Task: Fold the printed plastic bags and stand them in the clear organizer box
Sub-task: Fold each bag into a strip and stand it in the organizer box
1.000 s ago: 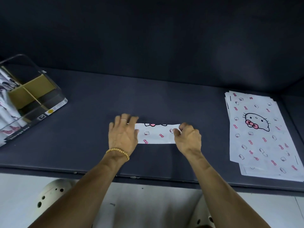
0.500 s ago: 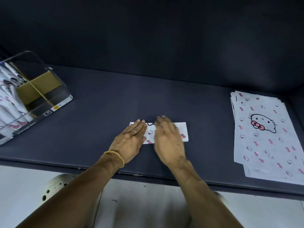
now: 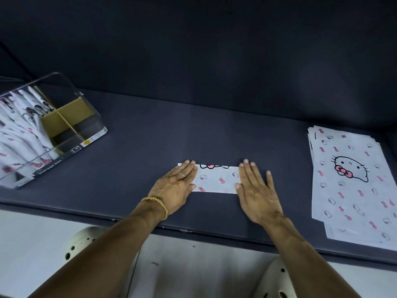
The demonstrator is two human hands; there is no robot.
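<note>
Dim overall — the dark table (image 3: 150, 134) and the dark wall behind it soak up most of the light, upper frame nearly featureless. Light is soft, no hard shadows; only faint shading under the left hand (image 3: 176, 186) and right hand (image 3: 255, 190). White folded bag (image 3: 217, 179) and stack of flat bags (image 3: 348, 179) read brightest, not clipped. The clear organizer box (image 3: 64, 134) at far left is smeared and streaky — bags inside blurred, mild reflections on its walls. Wide-angle bend visible: table front edge curves, forearms stretch toward the bottom corners. Centre is acceptably sharp, print legible.
</note>
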